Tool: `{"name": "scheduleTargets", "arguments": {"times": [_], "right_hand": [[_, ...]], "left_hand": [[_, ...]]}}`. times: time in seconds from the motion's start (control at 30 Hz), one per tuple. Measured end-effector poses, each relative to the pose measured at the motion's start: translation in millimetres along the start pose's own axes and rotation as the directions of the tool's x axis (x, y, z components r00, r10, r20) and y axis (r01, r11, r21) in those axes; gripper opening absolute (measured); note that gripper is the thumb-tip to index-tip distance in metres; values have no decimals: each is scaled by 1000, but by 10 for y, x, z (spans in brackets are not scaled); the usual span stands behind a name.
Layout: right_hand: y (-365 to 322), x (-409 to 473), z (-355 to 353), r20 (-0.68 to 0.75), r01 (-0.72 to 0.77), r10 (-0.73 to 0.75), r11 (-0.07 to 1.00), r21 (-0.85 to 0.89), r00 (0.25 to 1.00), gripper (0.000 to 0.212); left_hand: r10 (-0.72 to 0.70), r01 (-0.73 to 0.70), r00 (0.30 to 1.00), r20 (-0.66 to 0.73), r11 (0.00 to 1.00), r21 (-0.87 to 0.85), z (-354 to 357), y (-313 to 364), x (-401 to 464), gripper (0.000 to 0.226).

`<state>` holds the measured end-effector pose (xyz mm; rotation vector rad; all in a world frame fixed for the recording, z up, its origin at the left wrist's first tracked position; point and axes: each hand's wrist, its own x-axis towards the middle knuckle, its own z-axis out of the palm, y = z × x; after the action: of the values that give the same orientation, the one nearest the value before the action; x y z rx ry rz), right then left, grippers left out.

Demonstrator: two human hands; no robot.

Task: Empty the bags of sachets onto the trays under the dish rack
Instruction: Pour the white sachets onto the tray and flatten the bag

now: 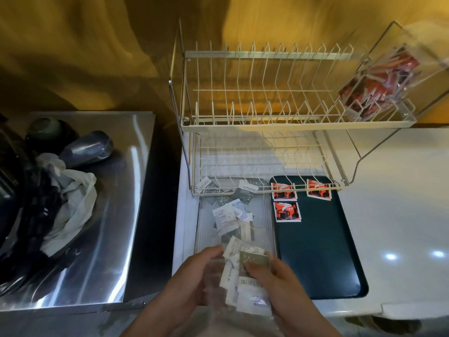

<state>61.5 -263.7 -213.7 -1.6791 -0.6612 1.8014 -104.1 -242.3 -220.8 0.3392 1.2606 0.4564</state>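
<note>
Both hands hold a clear plastic bag (233, 285) of white sachets (245, 276) low over the near end of the silver tray (263, 215): the left hand (187, 283) pinches the bag's left side, fingers curled onto the film, and the right hand (279, 285) pinches the right side, thumb pressed on a grey, star-printed sachet at the mouth. To do this step well, I would keep the mouth aimed at the bare near part of the tray, tip the bag's bottom up and shake gently, so the packets slide out instead of catching in the film or spilling onto the white table (401, 190) or into the gap on the left. A loose heap of white and grey sachets (230, 215) already lies in the middle of that tray, with two more at its far end under the lower tier of the dish rack (267, 122). The bag looks thin, limp and crinkled, and seems about half full; the packets are small, flat paper squares with printed text too blurred to read. Just beside the silver tray sits a dark green tray (320, 251) carrying three red-and-black sachets (286, 211) at its far end. A second clear bag of red sachets (379, 86) rests on the rack's upper tier at right, so it seems much of the job remains.
</note>
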Motion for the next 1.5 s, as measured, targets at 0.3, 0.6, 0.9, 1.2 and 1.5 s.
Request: {"name": "scheduleTargets", "arguments": {"times": [0.3,0.6,0.9,1.2,1.5], "right_hand": [[-205,-115,-74,168,-89,74,993,80,983,19],[-235,-165,-125,268,-156,85,954,257,960,16],[-215,0,70,269,-284,202,906,314,942,34],[-209,-14,89,343,-219,135,951,218,930,32],[-176,21,113,273,-121,113,993,10,955,38]], "left_hand": [[146,-144,985,-96,989,28,-116,-2,-68,31],[736,-603,575,357,87,793,-413,-32,-247,77],[757,-734,391,524,-87,673,-282,-150,-91,51],[850,-795,400,343,135,592,-385,-234,-42,42],[822,-734,493,284,218,643,-416,-205,-27,49]]}}
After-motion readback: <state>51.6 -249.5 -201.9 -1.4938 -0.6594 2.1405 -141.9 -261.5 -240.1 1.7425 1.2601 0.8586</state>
